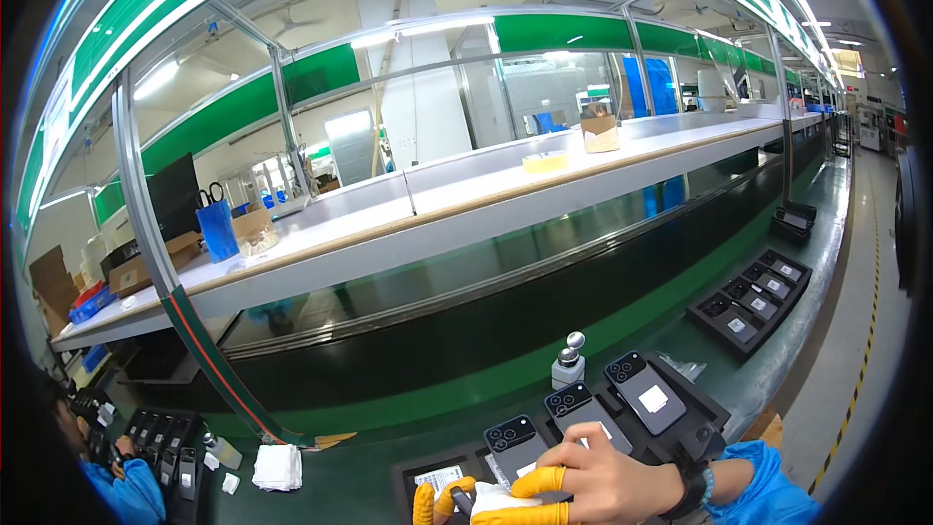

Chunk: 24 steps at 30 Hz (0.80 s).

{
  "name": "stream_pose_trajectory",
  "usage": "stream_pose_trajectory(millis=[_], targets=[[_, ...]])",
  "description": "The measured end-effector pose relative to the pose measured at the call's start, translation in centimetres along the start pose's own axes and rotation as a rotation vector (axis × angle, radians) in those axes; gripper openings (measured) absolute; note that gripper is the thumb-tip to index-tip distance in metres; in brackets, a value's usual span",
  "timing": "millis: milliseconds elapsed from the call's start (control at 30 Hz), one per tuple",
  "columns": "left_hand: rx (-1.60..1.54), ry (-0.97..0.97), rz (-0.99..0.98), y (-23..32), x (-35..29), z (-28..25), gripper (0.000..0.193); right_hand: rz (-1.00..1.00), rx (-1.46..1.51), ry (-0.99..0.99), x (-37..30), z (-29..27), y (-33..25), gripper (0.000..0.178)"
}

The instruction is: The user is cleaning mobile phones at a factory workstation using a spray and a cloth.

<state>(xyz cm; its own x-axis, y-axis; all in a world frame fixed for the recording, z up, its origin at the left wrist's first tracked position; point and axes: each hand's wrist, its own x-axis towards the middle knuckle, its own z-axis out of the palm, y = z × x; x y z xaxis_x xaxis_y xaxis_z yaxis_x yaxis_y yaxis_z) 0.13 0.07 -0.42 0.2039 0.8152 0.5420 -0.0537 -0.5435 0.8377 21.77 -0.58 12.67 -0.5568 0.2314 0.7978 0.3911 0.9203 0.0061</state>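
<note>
At the lower edge, my right hand [607, 476], with yellow finger cots, is closed on a white cloth [494, 500]. Just left of it, the yellow-tipped fingers of my left hand [442, 500] are bent around a small dark piece [461, 500] beside the cloth; its kind cannot be made out. Beyond my hands lies a black tray [702, 406] of grey smartphones, camera side up. One smartphone [515, 445] is nearest my fingers, another [579, 406] is partly behind my right hand, and a third [645, 391] bears a white sticker. A printed white card [439, 478] lies in the tray's left end.
A pump bottle [569, 366] stands behind the tray. Folded white cloths [279, 467] lie to the left, near a post [209, 360]. Another tray of phones [750, 301] sits at the right. A co-worker's blue sleeve [126, 491] shows far left, beside more phones. A raised shelf [389, 224] runs behind.
</note>
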Motion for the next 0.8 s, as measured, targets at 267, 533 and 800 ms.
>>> stream_pose_trajectory(millis=[267,533,800], targets=[[-0.100,-0.040,-0.013,-0.5,-0.1,0.0,0.123,-0.064,-0.039,-0.024,-0.9,0.0,-0.9,0.035],[-0.021,0.035,-0.023,0.1,0.1,-0.1,0.125,-0.012,0.094,0.009,-1.2,1.2,-0.3,0.038],[0.135,-0.048,0.086,1.2,1.0,-0.3,0.125,0.090,0.215,0.076,-2.0,-1.8,-0.5,0.032]])
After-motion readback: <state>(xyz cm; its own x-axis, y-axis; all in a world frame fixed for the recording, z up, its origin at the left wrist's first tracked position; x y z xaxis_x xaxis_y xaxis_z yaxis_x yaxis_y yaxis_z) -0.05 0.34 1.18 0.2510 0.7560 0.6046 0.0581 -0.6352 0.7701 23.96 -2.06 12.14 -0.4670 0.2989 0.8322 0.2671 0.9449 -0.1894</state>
